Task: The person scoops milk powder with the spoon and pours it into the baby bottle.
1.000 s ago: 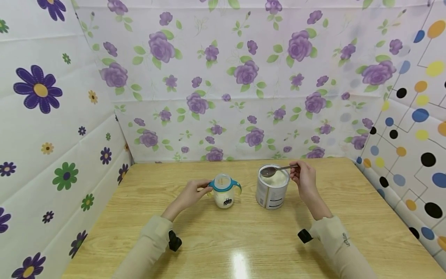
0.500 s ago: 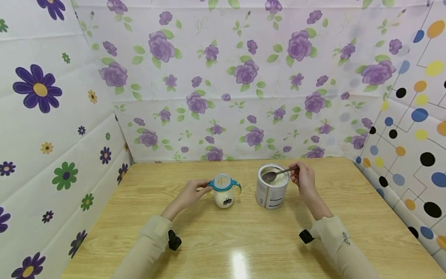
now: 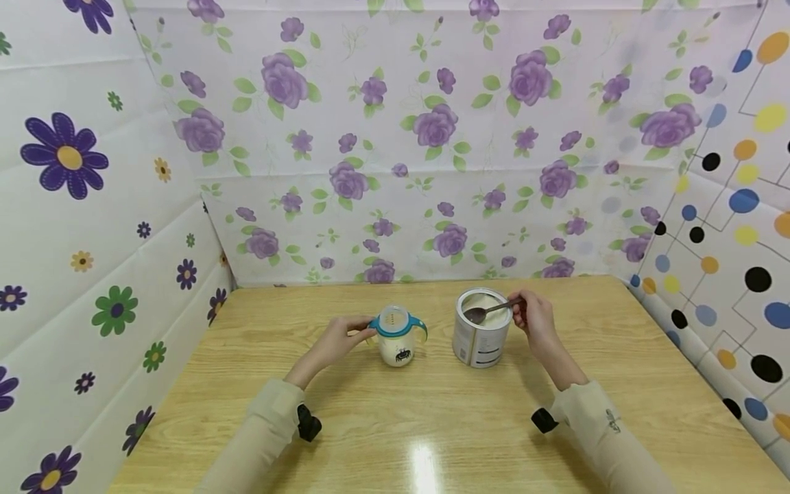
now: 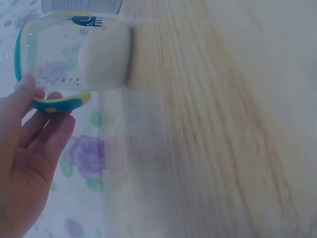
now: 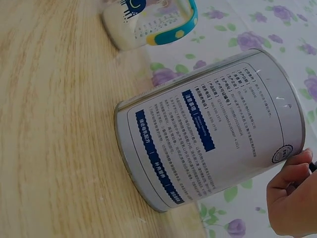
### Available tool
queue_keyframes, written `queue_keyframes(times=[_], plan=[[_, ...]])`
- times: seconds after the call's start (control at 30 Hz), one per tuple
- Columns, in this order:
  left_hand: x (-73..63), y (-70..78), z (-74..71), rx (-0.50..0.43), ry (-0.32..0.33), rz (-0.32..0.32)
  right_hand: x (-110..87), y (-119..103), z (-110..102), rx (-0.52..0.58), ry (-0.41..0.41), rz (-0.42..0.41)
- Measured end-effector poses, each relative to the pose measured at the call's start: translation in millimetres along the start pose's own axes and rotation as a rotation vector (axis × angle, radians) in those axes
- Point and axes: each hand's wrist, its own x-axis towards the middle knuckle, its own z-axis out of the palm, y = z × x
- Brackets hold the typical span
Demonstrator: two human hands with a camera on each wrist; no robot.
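Observation:
A clear baby bottle (image 3: 396, 346) with a teal collar and two side handles stands upright on the table; pale powder fills its lower part in the left wrist view. My left hand (image 3: 336, 343) grips its near-side handle (image 4: 59, 103) between thumb and fingers. To the right stands an open milk powder tin (image 3: 481, 343), pale powder showing inside. My right hand (image 3: 535, 319) pinches the handle of a dark metal spoon (image 3: 476, 315), whose bowl is over the tin's mouth. In the right wrist view my right fingers (image 5: 292, 173) are right at the tin's rim.
The wooden table (image 3: 395, 425) runs up to a floral cloth wall (image 3: 401, 206) behind. Patterned cloth also closes off the left and right sides. The bottle and tin stand a short gap apart.
The spoon's bowl has dipped from above the tin's rim to a lower, tilted position at its mouth, with my right hand shifting slightly left. My left hand and the bottle have stayed put.

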Motion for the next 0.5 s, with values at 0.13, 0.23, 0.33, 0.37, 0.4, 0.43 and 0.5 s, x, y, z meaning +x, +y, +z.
queue_keyframes(times=[0.13,0.23,0.33,0.37,0.4,0.43,0.5], plan=[[-0.6,-0.6,-0.4,-0.007,-0.006,-0.007,-5.2,-5.2,1.1,0.0,-0.018,0.022],[-1.6,-0.2,-0.7,-0.018,-0.005,-0.019,-11.0,-11.7,3.6,-0.013,-0.031,0.03],[-2.6,-0.2,-0.6,-0.026,-0.001,-0.022,-12.8,-14.0,2.7,-0.021,-0.038,0.036],[-2.9,-0.5,-0.7,-0.025,-0.002,-0.024,-11.8,-13.0,1.1,-0.021,-0.041,0.041],[-3.2,-1.5,-0.9,-0.022,-0.001,-0.027,-10.5,-11.5,-0.8,-0.018,-0.043,0.046],[-3.7,-2.7,-1.3,-0.02,0.0,-0.03,-9.0,-9.7,-3.0,-0.014,-0.047,0.052],[-5.5,-3.8,-3.0,-0.035,0.001,-0.048,-5.4,-5.8,-7.9,-0.016,-0.056,0.065]])
